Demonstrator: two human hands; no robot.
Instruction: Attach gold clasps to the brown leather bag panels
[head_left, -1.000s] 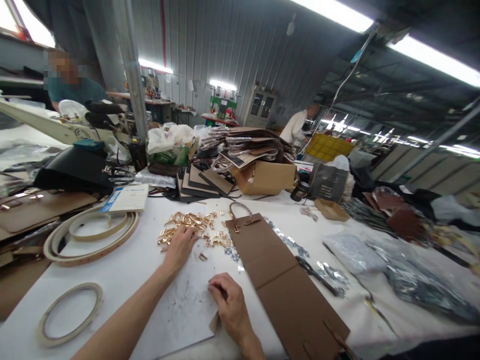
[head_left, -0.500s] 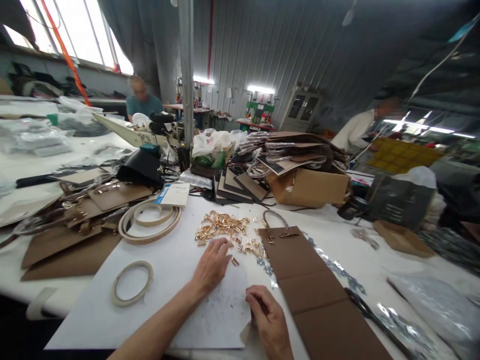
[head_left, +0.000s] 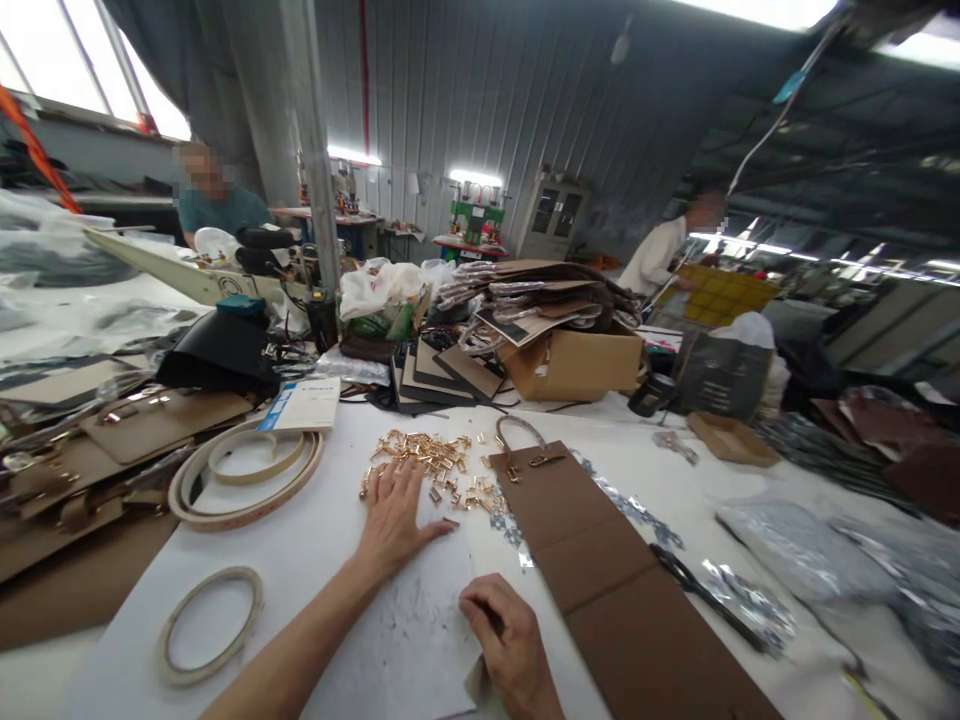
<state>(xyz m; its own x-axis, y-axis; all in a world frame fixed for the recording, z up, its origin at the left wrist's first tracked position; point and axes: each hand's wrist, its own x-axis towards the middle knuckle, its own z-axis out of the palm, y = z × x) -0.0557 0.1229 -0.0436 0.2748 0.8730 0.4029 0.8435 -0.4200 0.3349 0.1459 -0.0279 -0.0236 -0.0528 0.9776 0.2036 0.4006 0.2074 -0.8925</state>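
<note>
My left hand (head_left: pixel 394 520) lies flat and open on the white table, fingertips touching the near edge of a pile of small gold metal clasps (head_left: pixel 431 462). My right hand (head_left: pixel 508 640) is curled into a loose fist at the edge of a white smudged sheet (head_left: pixel 416 630); I cannot make out anything inside it. Just right of both hands lies a long brown leather panel (head_left: pixel 600 560) with a handle loop and gold fittings at its far end.
Black scissors (head_left: pixel 701 590) lie right of the panel among silvery plastic bits. Tape rings (head_left: pixel 210 625) and coiled strap (head_left: pixel 244 480) sit at left. Cardboard box (head_left: pixel 574 365), stacked leather pieces and bags crowd the far side. Two other people stand in the background.
My left hand has spread flatter against the clasp pile. The view swung left and back again; my right hand stays curled on the sheet.
</note>
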